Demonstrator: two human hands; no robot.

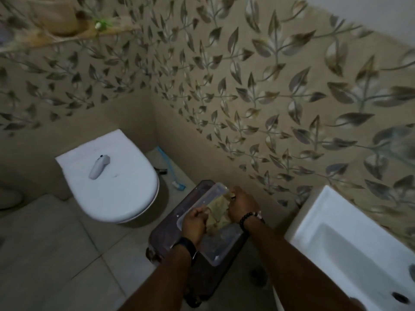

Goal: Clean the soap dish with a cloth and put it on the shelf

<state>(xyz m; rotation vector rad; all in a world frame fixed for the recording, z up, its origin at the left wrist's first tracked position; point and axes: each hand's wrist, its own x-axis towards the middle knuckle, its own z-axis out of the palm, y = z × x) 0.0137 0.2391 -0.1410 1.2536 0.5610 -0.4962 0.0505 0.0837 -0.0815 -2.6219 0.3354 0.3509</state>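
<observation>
A clear plastic container (215, 250) lies on a dark case (161, 234) between the toilet and the sink. A crumpled yellowish cloth (219, 212) sits in it. My left hand (194, 223) grips the cloth's left side and my right hand (243, 204) holds its right side, both closed over the fabric. A glass shelf (74, 38) hangs high on the left wall. No soap dish shows apart from the clear container; I cannot tell if that is it.
A white toilet (112, 176) with closed lid carries a small white device (98, 167). A blue brush (173, 173) lies behind it by the wall. A white sink (350, 243) stands at right. The shelf holds a tan object (58, 16).
</observation>
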